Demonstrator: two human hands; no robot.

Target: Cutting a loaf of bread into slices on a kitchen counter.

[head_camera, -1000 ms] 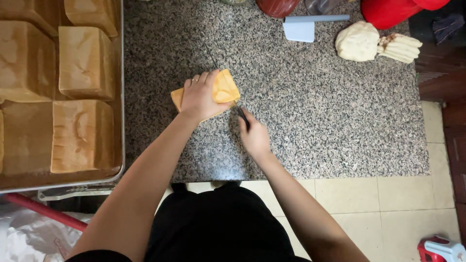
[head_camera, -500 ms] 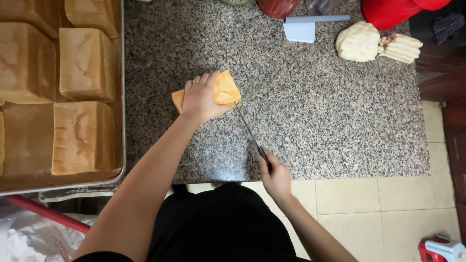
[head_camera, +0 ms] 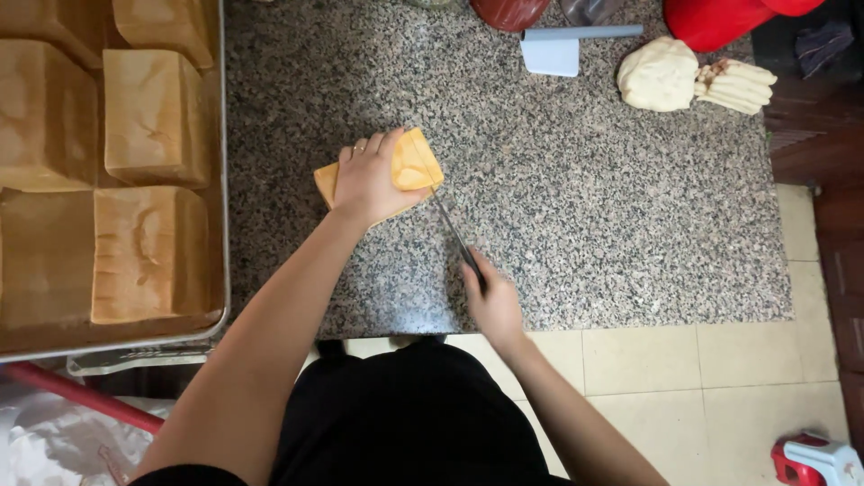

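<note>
A yellow-orange loaf of bread [head_camera: 416,165] lies on the speckled granite counter [head_camera: 576,198]. My left hand [head_camera: 367,178] presses down on top of it. My right hand [head_camera: 490,301] grips the dark handle of a long knife [head_camera: 453,232] near the counter's front edge. The blade runs up and left, and its tip is at the loaf's right end.
A metal tray [head_camera: 222,225] with several square pale-brown loaves [head_camera: 148,252] fills the left side. At the back right lie a white scraper [head_camera: 551,52], a lump of pale dough [head_camera: 659,75] with cut strips [head_camera: 738,85], and red containers [head_camera: 720,18]. Tiled floor lies below.
My right hand drew the knife back toward the counter's front edge, then pushed it a little forward again. My left hand and the loaf stayed in place.
</note>
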